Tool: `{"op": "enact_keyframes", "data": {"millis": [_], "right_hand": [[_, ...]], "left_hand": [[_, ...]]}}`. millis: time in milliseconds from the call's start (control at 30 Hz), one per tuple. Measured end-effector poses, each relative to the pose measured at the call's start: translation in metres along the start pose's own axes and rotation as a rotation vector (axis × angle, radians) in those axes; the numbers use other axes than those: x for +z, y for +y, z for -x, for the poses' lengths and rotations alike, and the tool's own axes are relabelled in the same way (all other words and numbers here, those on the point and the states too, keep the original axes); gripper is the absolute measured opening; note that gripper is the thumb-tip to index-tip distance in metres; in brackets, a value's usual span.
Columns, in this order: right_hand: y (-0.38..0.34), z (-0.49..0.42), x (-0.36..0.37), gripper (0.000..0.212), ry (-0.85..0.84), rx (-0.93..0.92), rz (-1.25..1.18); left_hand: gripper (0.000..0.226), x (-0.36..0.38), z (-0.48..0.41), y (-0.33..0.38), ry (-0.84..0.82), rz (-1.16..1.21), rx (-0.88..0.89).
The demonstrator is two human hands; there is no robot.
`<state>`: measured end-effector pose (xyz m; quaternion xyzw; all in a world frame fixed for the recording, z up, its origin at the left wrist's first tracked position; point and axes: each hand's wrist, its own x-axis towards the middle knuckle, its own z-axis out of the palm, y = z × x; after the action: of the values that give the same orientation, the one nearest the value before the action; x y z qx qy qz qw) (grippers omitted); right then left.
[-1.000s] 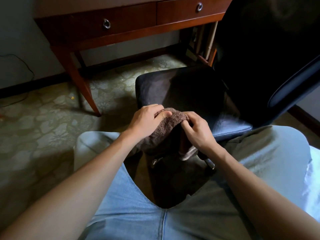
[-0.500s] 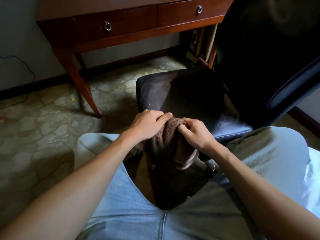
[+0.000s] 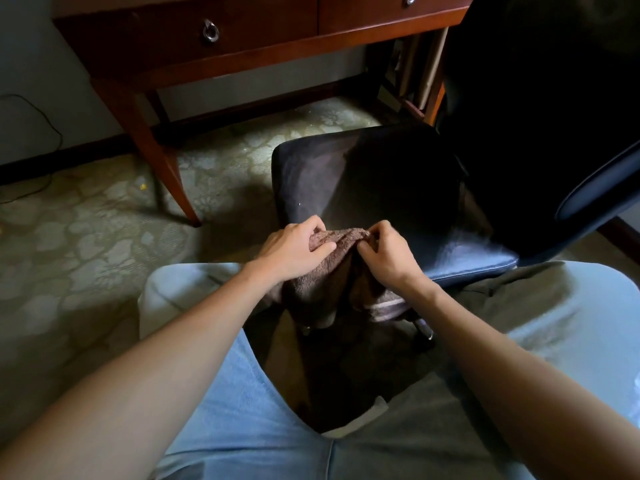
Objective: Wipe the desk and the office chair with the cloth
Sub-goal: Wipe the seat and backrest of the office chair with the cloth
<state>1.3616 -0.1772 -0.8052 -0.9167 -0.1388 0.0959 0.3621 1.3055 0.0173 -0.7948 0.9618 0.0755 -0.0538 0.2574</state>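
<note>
A brown terry cloth (image 3: 332, 271) hangs between my knees at the near edge of the black office chair seat (image 3: 363, 181). My left hand (image 3: 294, 251) pinches its upper left edge and my right hand (image 3: 388, 254) pinches its upper right edge, so the top edge is stretched between them. The rest of the cloth droops down, showing a pale stripe near its hem. The chair's dark backrest (image 3: 554, 116) rises at the right. The red-brown wooden desk (image 3: 263, 43) with two ring-pull drawers stands beyond the chair.
A slanted desk leg (image 3: 162, 168) meets the patterned floor to the left of the chair. A black cable (image 3: 52, 140) runs along the wall at far left. Upright boards or folders (image 3: 422, 71) stand under the desk's right end. My legs in light jeans fill the foreground.
Both hands have drawn slightly apart, spreading the cloth's top edge. The cloth has sunk a little lower against the seat's front edge.
</note>
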Motion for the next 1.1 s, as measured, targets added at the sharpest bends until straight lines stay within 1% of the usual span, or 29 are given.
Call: {"op": "enact_keyframes", "data": {"millis": [100, 133, 167, 233, 300, 333, 400, 467, 533, 700, 833, 933, 1100], "right_hand": [[0.007, 0.001, 0.013, 0.034, 0.306, -0.08, 0.165], [0.008, 0.004, 0.017, 0.032, 0.354, -0.104, 0.176], [0.009, 0.006, 0.022, 0.028, 0.353, -0.137, 0.19], [0.012, 0.008, 0.035, 0.023, 0.218, -0.192, 0.265], [0.017, 0.011, 0.047, 0.034, 0.071, -0.198, 0.369], [0.019, 0.012, 0.052, 0.04, 0.04, -0.203, 0.408], [0.021, 0.013, 0.058, 0.048, 0.027, -0.227, 0.449], [0.021, 0.013, 0.061, 0.054, -0.002, -0.245, 0.476], [0.021, 0.012, 0.063, 0.06, -0.02, -0.243, 0.521], [0.019, 0.014, 0.067, 0.067, -0.054, -0.2, 0.652], [0.017, 0.008, 0.072, 0.064, -0.057, -0.178, 0.658], [0.017, -0.005, 0.075, 0.063, -0.029, -0.181, 0.651], [0.016, -0.022, 0.075, 0.062, -0.042, -0.193, 0.666]], "left_hand": [[0.025, 0.017, -0.016, -0.009, 0.125, 0.117, -0.027], [0.024, 0.024, -0.02, -0.011, 0.179, 0.126, -0.002], [0.023, 0.03, -0.023, -0.014, 0.235, 0.101, 0.025], [0.021, 0.043, -0.022, -0.015, 0.319, 0.012, 0.065], [0.021, 0.054, -0.011, -0.013, 0.352, -0.054, 0.076], [0.021, 0.06, -0.006, -0.012, 0.355, -0.075, 0.074], [0.022, 0.074, 0.003, -0.014, 0.319, -0.082, 0.072], [0.032, 0.084, 0.009, -0.02, 0.284, -0.027, 0.054], [0.044, 0.093, 0.012, -0.025, 0.283, 0.034, 0.052], [0.059, 0.107, 0.016, -0.025, 0.179, 0.066, 0.05], [0.058, 0.106, 0.006, -0.038, 0.177, 0.053, 0.093], [0.056, 0.103, -0.006, -0.045, 0.179, 0.06, 0.122], [0.053, 0.1, -0.022, -0.052, 0.204, 0.064, 0.153]]}}
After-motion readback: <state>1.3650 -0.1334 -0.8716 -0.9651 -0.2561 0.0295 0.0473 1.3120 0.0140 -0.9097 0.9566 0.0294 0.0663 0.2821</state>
